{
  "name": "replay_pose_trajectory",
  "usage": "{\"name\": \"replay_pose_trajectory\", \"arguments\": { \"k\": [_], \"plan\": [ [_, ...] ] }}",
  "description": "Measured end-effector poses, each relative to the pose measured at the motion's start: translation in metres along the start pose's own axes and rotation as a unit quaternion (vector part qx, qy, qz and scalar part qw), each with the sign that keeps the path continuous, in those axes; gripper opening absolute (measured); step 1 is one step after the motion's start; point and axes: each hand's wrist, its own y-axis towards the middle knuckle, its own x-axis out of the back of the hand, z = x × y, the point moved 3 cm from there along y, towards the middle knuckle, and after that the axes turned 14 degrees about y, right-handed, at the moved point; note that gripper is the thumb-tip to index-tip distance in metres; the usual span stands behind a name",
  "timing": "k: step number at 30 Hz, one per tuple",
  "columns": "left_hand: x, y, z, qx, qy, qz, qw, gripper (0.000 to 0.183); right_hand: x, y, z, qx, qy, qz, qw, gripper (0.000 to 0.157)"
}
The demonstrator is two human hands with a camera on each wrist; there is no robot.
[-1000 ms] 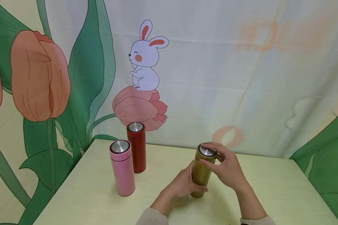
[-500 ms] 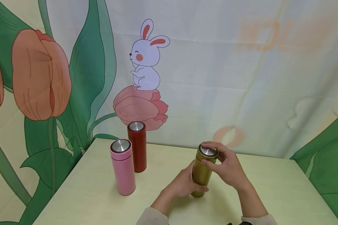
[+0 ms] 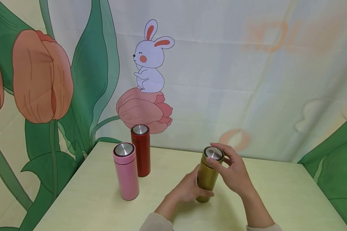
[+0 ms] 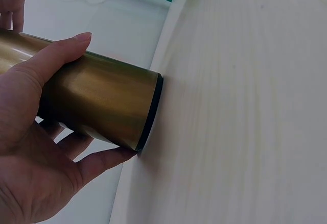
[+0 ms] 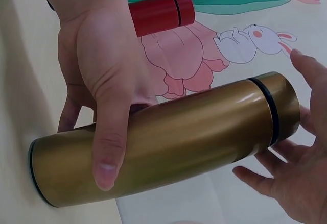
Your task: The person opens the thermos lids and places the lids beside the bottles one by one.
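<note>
On my feed, the left hand (image 3: pixel 187 187) is wrapped round the lower body of the gold bottle (image 3: pixel 207 177), roughly upright at the table (image 3: pixel 89 203). Right hand (image 3: pixel 234 166) half-open about its lid (image 3: pixel 213 153) — whether it grips, I cannot tell. Well to the left, pink bottle (image 3: pixel 127 176), then red bottle (image 3: pixel 143 155) — both upright. Farthest: rabbit-print cloth (image 3: pixel 205 80).

– What's on the left of the table (image 3: pixel 86 199)?
– The front flask (image 3: pixel 127 179), with the rear flask (image 3: pixel 144 155) behind it and a little to the right.
– And the third flask (image 3: pixel 207 177)?
– Well apart to their right, with the left hand (image 3: pixel 188 188) low round it and the right hand (image 3: pixel 234 170) at its lid (image 3: pixel 215 153).
– What's behind?
– A hanging cloth (image 3: pixel 213 86), rising beyond the table's back edge, behind all three.
</note>
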Motion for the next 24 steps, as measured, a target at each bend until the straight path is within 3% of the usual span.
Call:
{"name": "replay_pose_trajectory", "arguments": {
  "k": [6, 16, 24],
  "plan": [
    [0.0, 0.0, 0.001, -0.002, -0.003, 0.0, 1.0, 0.088, -0.005, -0.005, 0.006, -0.011, -0.032, -0.045, 0.998, 0.041],
    [0.0, -0.001, 0.001, 0.003, 0.009, 0.0, 1.0, 0.102, -0.02, -0.009, 0.008, 0.046, -0.124, -0.101, 0.986, 0.055],
    [0.0, -0.002, 0.0, -0.004, 0.015, -0.002, 0.9999, 0.103, -0.028, -0.011, 0.008, 0.05, -0.141, -0.149, 0.977, 0.053]
  ]
}}
